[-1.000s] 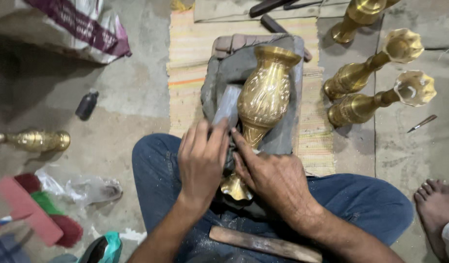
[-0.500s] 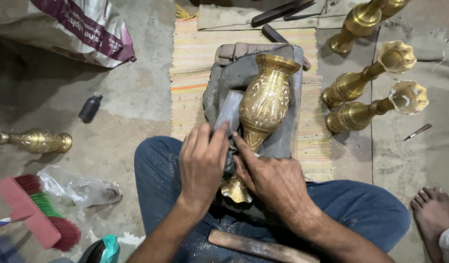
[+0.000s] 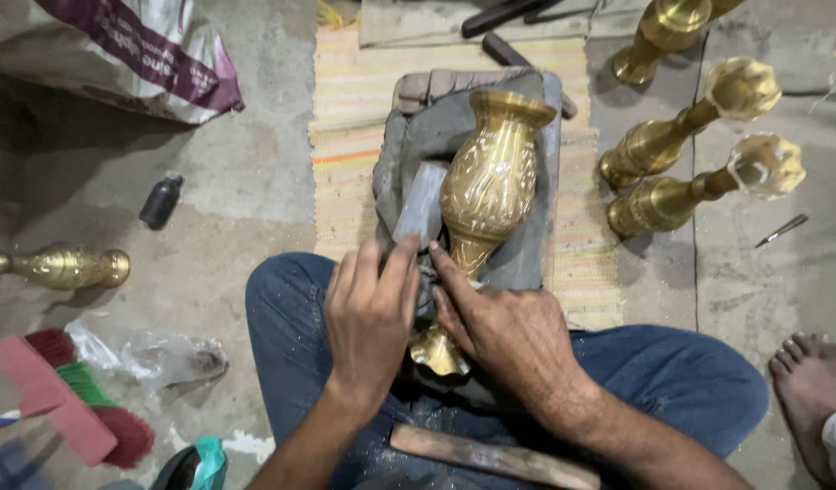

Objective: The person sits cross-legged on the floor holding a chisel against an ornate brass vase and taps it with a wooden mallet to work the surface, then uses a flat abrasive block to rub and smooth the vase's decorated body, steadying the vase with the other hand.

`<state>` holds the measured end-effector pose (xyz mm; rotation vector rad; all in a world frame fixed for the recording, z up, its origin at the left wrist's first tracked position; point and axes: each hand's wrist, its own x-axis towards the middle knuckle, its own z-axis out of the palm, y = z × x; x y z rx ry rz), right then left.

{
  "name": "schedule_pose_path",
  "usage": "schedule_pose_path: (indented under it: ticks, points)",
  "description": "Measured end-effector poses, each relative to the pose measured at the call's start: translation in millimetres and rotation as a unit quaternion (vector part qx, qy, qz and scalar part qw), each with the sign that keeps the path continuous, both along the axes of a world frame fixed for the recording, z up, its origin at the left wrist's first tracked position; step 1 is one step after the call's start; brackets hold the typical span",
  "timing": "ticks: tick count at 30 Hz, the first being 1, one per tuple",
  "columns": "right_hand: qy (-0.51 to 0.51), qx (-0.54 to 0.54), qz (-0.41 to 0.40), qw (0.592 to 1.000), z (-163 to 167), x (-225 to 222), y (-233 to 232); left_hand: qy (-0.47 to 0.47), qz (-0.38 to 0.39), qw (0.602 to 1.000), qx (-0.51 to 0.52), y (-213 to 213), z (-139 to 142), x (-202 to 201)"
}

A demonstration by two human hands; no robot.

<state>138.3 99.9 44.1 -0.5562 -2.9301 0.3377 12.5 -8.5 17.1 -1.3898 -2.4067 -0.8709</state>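
An engraved brass vase (image 3: 493, 181) lies on its side on a grey padded block (image 3: 531, 245), mouth pointing away and foot over my lap. My left hand (image 3: 371, 313) grips a flat grey metal tool (image 3: 420, 204) that rests against the vase's left side. My right hand (image 3: 499, 322) presses on the vase's narrow stem near the foot. Both hands sit close together above my jeans-clad legs.
Three brass vases (image 3: 690, 172) lie on the floor at the right, another (image 3: 64, 266) at the left. A wooden handle (image 3: 495, 456) rests on my lap. A small dark bottle (image 3: 161, 200), brushes (image 3: 68, 408), a sack (image 3: 118, 54), a striped mat (image 3: 354, 100) and a bare foot (image 3: 812, 381) surround me.
The view has shifted slightly, so the vases at right sit higher in frame. My hands stay on the tool and the vase in nearly the same pose.
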Motion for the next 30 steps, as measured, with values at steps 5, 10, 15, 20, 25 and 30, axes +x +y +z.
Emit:
schedule_pose_path:
  ticks: [5, 10, 15, 20, 25, 30]
  points:
    - [0.029, -0.007, 0.003, 1.000, 1.3, -0.4, -0.8, -0.002, -0.001, 1.000, 0.006, 1.0, 2.1, -1.9]
    - [-0.004, -0.016, -0.005, 1.000, 2.5, -0.5, -1.0, -0.029, 0.003, 1.000, 0.005, -0.6, -2.8, 0.0]
    - [0.021, -0.016, -0.004, 1.000, 4.1, -0.9, -0.2, 0.005, 0.003, 1.000, 0.011, 1.9, -6.6, -1.8]
    - [0.013, 0.003, 0.006, 1.000, 3.7, -2.4, 1.9, -0.005, 0.001, 1.000, 0.005, -0.4, -1.2, -0.5]
    - [0.025, -0.012, -0.002, 1.000, 2.9, 0.0, -1.4, 0.001, 0.003, 1.000, 0.007, 4.7, 0.8, -3.1]
    - [0.013, 0.004, 0.002, 1.000, 3.1, -0.9, -1.1, 0.000, 0.007, 1.000, 0.006, -0.9, 0.6, 0.3]
